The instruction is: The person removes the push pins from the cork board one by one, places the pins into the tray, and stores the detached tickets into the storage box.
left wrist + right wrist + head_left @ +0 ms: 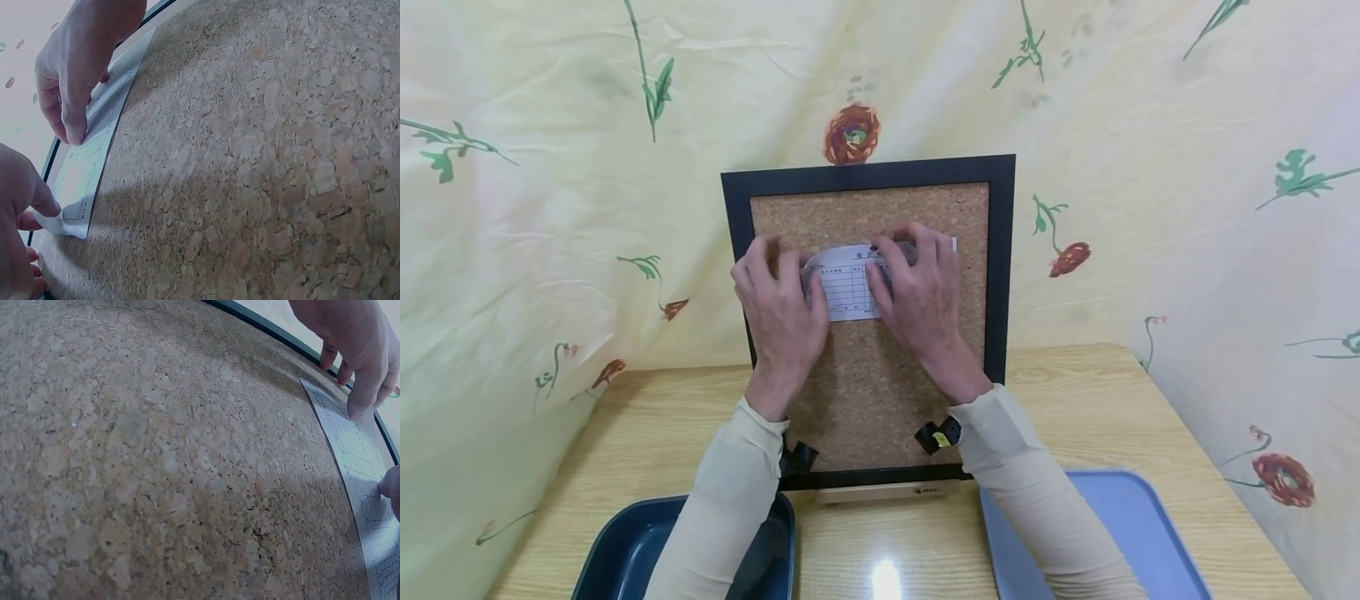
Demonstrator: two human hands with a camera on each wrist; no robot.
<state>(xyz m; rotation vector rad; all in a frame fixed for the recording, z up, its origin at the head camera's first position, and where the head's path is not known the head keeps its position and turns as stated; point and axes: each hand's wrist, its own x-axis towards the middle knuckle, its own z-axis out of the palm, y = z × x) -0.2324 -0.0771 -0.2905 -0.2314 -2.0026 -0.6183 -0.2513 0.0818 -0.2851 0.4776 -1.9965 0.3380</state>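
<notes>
Both hands are at a white printed receipt slip [848, 292] in front of the upper half of a black-framed corkboard [880, 392]. My left hand [782, 308] pinches the slip's left end, thumb on the printed side, and that end curls away from the cork. Its bent corner shows in the left wrist view, with the left thumb on the slip [80, 164]. My right hand [921, 292] holds the slip around its middle, thumb on the front and bent index finger at the top edge. The right hand covers much of the slip's right part.
The corkboard stands upright on a light wooden stand [891, 492] on the wooden table [1075, 400]. A dark blue tray [617, 542] lies at the front left, a light blue tray [1127, 525] at the front right. Flowered cloth [1112, 125] hangs behind.
</notes>
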